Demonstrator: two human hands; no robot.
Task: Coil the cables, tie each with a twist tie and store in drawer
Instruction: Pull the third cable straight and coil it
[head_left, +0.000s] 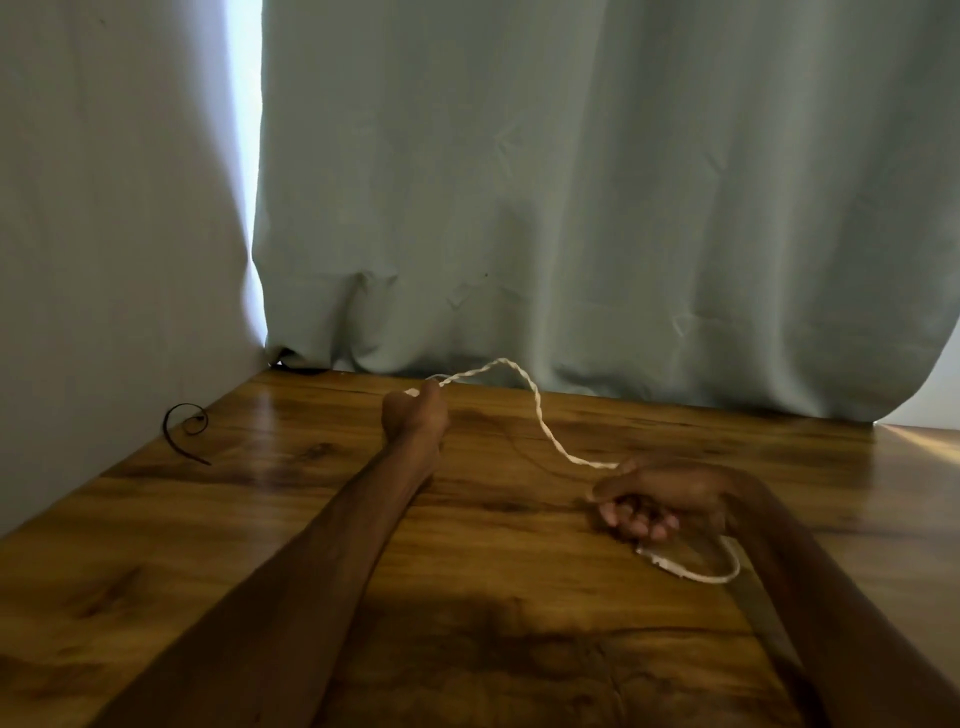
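Note:
A thin white braided cable (537, 410) runs in the air above the wooden table (291, 519) between my two hands. My left hand (415, 413) is stretched out toward the far side of the table and grips one end of the cable in a fist. My right hand (657, 499) is nearer, palm turned up, fingers curled round the cable. From under that hand a short loop of cable with its plug end lies on the table. A black twist tie (187, 428) lies curled at the far left by the wall.
A grey-green curtain (597, 208) hangs along the table's far edge. A pale wall (104, 208) bounds the left side. The table's right edge shows at far right. No drawer is in view.

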